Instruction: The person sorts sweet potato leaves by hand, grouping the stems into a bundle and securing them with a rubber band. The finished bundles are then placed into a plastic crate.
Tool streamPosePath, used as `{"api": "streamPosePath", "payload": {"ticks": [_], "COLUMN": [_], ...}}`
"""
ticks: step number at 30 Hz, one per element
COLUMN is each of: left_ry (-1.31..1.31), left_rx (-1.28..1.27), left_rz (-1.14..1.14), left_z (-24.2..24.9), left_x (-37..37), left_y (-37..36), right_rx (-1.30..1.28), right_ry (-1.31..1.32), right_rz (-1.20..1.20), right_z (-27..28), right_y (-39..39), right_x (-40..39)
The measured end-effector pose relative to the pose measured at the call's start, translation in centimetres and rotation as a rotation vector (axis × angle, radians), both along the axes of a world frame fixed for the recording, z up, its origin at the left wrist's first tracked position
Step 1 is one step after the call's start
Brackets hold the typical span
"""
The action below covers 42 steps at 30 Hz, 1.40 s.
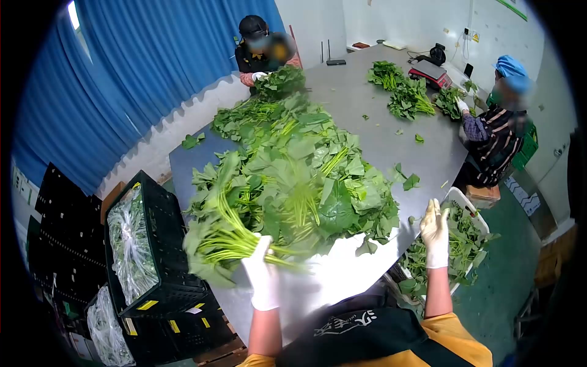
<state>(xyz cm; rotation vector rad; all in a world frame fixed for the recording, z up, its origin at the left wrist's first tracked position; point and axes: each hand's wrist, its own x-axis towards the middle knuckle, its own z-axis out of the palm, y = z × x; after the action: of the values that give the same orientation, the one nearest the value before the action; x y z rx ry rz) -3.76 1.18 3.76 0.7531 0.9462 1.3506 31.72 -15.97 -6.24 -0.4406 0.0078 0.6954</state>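
In a white glove, my left hand (262, 275) is closed around the stems of a bunch of leafy greens (226, 235), whose leaves fan out to the left and are partly blurred. A large heap of the same long-stemmed greens (336, 177) covers the table just beyond it. My right hand (434, 229), also gloved, is raised with fingers stretched out and palm turned inward, holding nothing. Below and beside it stands a white basket (483, 221) of loose greens at the table's right edge.
The metal table (361, 131) bears smaller bunches (411, 98) and a red scale (431, 74) at its far right. Co-workers handle greens at the far left and right. Black crates (172, 244) with plastic-wrapped greens (131, 244) stand to my left.
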Motion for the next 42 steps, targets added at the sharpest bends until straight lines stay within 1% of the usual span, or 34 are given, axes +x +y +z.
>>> {"api": "streamPosePath", "payload": {"ticks": [1,3,5,7,9,10,11,12,15,16,17,18,19,20,21,22,23,25,27,28,29,31,32,33,34,35,36,37,39,41,42], "left_ry": [-0.048,-0.133,-0.174,-0.176,-0.129,-0.127,-0.069,-0.015,-0.017,0.026,0.017,0.029,0.04,0.031,0.02,0.016,0.012,-0.008,-0.034,-0.02,-0.019,0.152,0.05,0.058,0.057,0.055,0.007,0.074,0.163,0.205,0.238], "left_rx": [0.008,-0.047,-0.089,-0.097,-0.087,-0.084,-0.019,0.047,0.004,0.036,0.042,0.042,0.04,-0.004,-0.006,-0.001,0.005,-0.027,-0.087,-0.075,-0.074,0.05,-0.07,-0.078,-0.064,-0.048,-0.106,-0.085,-0.004,-0.02,-0.03], "left_rz": [0.062,0.006,-0.086,-0.15,-0.173,-0.176,-0.152,-0.125,-0.075,-0.075,-0.064,-0.065,-0.064,-0.041,-0.031,-0.027,-0.024,-0.019,-0.054,-0.116,-0.112,-0.208,-0.227,-0.228,-0.297,-0.365,-0.397,-0.458,-0.46,-0.45,-0.439], "left_z": [-0.5,-0.5,-1.4,-2.9,-3.0,-2.9,-2.9,-2.7,-1.2,-1.2,-1.4,-1.6,-1.8,-2.0,-2.4,-2.7,-2.9,-2.4,-2.4,-2.9,-2.7,-1.4,-0.3,-0.4,-0.9,-1.3,-1.7,-2.4,-2.1,-2.3,-2.4], "left_x": [-0.7,-1.5,-1.7,-1.9,-2.0,-2.1,-2.1,-2.2,-2.8,-3.3,-3.8,-4.3,-4.6,-4.7,-4.7,-4.5,-4.2,-3.2,-2.0,-1.6,-1.2,0.4,1.3,2.0,2.6,3.1,3.5,3.5,3.9,4.1,4.3], "left_y": [0.9,1.2,1.0,0.8,0.4,0.2,0.2,0.2,-0.2,-0.1,0.1,0.1,0.1,0.1,0.2,0.4,0.5,0.5,0.5,0.7,0.5,0.1,-0.2,-0.3,-0.3,-0.2,-0.3,-0.1,-0.8,-1.2,-1.4], "right_rx": [0.126,-0.122,-0.46,-0.707,-0.659,-0.725,-0.793,-0.896,-0.867,-0.861,-0.874,-0.946,-0.746,-0.75,-0.678,-0.699,-0.449,-0.374,-0.329,-0.309,-0.288,-0.389,-0.402,-0.416,-0.387,-0.385,-0.405,-0.424,-0.425,-0.46,-0.462], "right_ry": [0.061,-0.067,-0.58,-1.202,-1.946,-2.159,-2.371,-2.409,-2.478,-2.404,-2.177,-2.176,-2.133,-1.616,-1.376,-0.862,-0.677,-0.572,-0.622,-0.658,-0.685,-0.795,-0.774,-0.753,-0.799,-0.792,-0.905,-1.016,-1.03,-1.195,-1.186], "right_rz": [0.16,0.298,0.619,0.651,0.191,0.12,0.035,0.101,0.015,0.165,0.225,0.288,0.195,0.566,0.651,0.758,0.78,0.707,0.868,0.923,0.977,0.956,0.992,1.03,1.01,1.016,1.044,1.07,1.014,0.834,0.83], "right_z": [1.0,1.8,4.6,4.8,4.6,4.8,4.8,3.8,1.6,4.3,3.8,6.0,7.6,4.6,6.8,8.8,8.6,8.7,8.1,7.5,6.9,7.0,6.9,6.8,6.4,6.2,6.1,5.9,4.5,4.6,4.4], "right_y": [0.2,3.4,6.7,10.5,14.3,15.9,17.4,18.9,21.1,20.2,20.4,19.7,18.5,19.7,18.5,17.4,16.2,13.7,11.4,10.7,10.0,8.9,8.5,8.1,7.8,7.7,7.6,7.5,6.9,6.3,6.1], "right_x": [-0.1,-3.2,-8.6,-13.1,-16.2,-17.3,-18.2,-18.8,-17.9,-17.2,-16.0,-15.1,-13.9,-11.1,-9.7,-9.2,-8.4,-9.4,-10.0,-10.4,-10.8,-12.0,-12.4,-12.6,-13.1,-13.4,-13.7,-14.0,-14.2,-14.3,-14.4]}}
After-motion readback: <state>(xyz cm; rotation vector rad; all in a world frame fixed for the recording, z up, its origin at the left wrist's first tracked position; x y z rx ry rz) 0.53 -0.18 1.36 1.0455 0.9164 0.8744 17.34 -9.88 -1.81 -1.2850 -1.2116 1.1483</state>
